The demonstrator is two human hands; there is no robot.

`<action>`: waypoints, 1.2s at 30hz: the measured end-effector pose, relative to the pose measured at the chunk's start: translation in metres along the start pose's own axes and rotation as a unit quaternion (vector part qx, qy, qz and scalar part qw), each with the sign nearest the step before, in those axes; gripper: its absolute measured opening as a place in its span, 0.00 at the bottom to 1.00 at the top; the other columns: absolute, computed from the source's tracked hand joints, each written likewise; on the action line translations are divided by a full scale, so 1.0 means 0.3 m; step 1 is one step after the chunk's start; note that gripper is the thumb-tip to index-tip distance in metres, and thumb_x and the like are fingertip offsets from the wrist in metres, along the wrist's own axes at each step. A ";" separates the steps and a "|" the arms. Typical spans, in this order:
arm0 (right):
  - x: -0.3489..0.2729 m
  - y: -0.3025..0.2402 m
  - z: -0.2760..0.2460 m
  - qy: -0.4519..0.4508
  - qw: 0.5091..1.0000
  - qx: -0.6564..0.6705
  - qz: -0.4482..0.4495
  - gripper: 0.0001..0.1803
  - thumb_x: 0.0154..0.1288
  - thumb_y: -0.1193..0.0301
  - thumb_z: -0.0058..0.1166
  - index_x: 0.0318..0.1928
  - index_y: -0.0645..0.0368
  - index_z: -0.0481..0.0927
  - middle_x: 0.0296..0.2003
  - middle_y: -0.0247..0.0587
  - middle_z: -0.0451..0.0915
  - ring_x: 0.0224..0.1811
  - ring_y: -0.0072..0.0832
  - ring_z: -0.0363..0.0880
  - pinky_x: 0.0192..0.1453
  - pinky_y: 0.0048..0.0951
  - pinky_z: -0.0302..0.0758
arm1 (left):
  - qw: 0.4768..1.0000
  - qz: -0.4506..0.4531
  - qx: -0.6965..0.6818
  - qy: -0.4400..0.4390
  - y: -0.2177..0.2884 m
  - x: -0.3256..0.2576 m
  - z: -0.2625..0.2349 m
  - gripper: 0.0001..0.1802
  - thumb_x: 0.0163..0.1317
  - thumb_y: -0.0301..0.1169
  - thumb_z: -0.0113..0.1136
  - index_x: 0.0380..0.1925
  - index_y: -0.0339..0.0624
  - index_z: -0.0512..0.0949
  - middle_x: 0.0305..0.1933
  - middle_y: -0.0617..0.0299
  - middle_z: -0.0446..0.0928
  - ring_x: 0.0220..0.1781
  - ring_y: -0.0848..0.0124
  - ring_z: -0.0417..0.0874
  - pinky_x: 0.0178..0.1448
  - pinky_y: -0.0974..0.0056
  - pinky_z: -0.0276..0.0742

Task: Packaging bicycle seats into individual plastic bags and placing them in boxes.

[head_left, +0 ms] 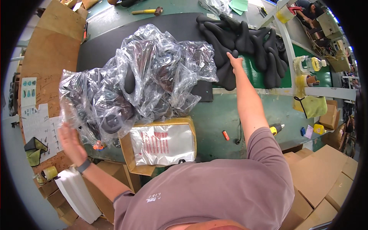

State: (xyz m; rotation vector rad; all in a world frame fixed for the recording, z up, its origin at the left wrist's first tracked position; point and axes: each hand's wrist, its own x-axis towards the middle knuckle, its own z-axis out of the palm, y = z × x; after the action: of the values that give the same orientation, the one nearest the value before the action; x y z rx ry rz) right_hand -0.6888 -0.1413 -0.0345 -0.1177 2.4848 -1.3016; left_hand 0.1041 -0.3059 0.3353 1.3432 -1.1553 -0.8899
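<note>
R. arm is stretched out toward 1 o'clock; right hand [234, 61] is laid, fingers loosely spread, on a black saddle [226, 73] at the pile's near edge on the desk [230, 115]; left hand [71, 143], at 9 o'clock, is held open and flat against crinkled clear plastic bags [134, 80] w/ dark saddles inside, heaped mid-desk.

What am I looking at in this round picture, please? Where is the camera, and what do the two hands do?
The camera sits on a person's head and looks down, so the picture bends at its rim. No machine is here, only two bare hands. The right hand reaches out to a pile of black bicycle saddles on the green workbench. The left hand, open, touches a heap of clear plastic bags with dark saddles inside. Below the heap stands an open cardboard box. A yellow-handled hammer lies far back.
</note>
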 end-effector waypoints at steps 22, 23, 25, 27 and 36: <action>-1.489 0.415 -0.793 -0.318 0.899 0.131 0.270 0.42 0.76 0.25 0.52 0.33 0.56 0.82 0.14 0.34 0.72 0.11 0.24 0.69 0.15 0.27 0.61 | 0.941 0.216 0.093 -0.243 -0.274 -1.014 0.266 0.28 0.71 0.29 0.74 0.69 0.37 0.80 0.75 0.48 0.79 0.74 0.48 0.80 0.77 0.49 0.77; -1.541 0.382 -0.827 -0.369 0.846 0.240 0.303 0.44 0.78 0.24 0.46 0.38 0.56 0.83 0.18 0.34 0.76 0.12 0.23 0.68 0.16 0.27 0.62 | 0.919 0.267 0.094 -0.275 -0.177 -1.076 0.264 0.29 0.69 0.30 0.75 0.69 0.37 0.80 0.76 0.48 0.79 0.75 0.46 0.79 0.78 0.48 0.76; -1.740 0.178 -0.839 -0.435 0.734 0.441 0.278 0.43 0.80 0.25 0.42 0.58 0.54 0.82 0.25 0.35 0.78 0.12 0.23 0.64 0.16 0.25 0.58 | 0.842 0.314 -0.017 -0.439 -0.079 -1.194 0.247 0.30 0.67 0.31 0.77 0.68 0.39 0.82 0.75 0.48 0.79 0.78 0.47 0.78 0.80 0.47 0.75; -1.893 0.073 -0.861 -0.427 0.695 0.495 0.299 0.41 0.85 0.30 0.38 0.71 0.52 0.78 0.36 0.40 0.83 0.18 0.25 0.73 0.18 0.28 0.66 | 0.734 0.372 -0.107 -0.558 0.038 -1.322 0.236 0.29 0.70 0.40 0.75 0.66 0.39 0.83 0.74 0.50 0.81 0.80 0.50 0.77 0.84 0.44 0.70; -2.350 0.023 -1.015 -0.646 0.544 0.464 0.267 0.49 0.82 0.24 0.32 0.75 0.57 0.65 0.22 0.37 0.68 0.10 0.19 0.56 0.16 0.26 0.56 | 0.723 0.540 0.084 -0.422 0.186 -1.127 0.233 0.22 0.80 0.46 0.59 0.61 0.43 0.86 0.68 0.53 0.85 0.74 0.51 0.82 0.79 0.42 0.73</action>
State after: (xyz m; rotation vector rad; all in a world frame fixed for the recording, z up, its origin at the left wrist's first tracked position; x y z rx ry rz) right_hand -0.1245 0.2596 0.2983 -0.0169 0.3564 -1.2526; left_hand -0.0527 0.0064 0.3455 0.0889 -2.3910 -0.4518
